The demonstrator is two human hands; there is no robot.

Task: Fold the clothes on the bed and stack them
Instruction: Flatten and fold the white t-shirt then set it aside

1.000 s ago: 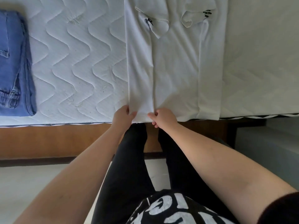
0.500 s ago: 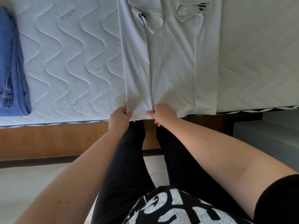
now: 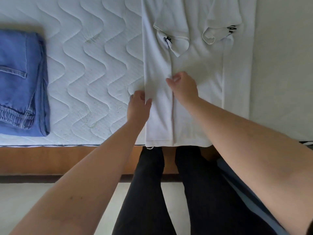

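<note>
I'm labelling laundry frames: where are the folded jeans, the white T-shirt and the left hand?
folded jeans point(image 3: 18, 82): head view, middle of the denim.
white T-shirt point(image 3: 208, 85): head view, central panel.
left hand point(image 3: 138, 106): head view, back of hand.

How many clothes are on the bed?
2. Folded blue jeans lie at the left of the mattress. A white T-shirt lies in the middle, under both hands. Others may be outside the view.

A: Where do we put the shirt point(image 3: 199, 68)?
B: On the bed point(image 3: 94, 68), right of centre, hem at the near edge. Folded jeans point(image 3: 22, 82) lie well apart, far left.
A: And our hands?
B: Left hand point(image 3: 138, 106) at the shirt's left edge, right hand point(image 3: 183, 88) on its folded left panel.
</note>
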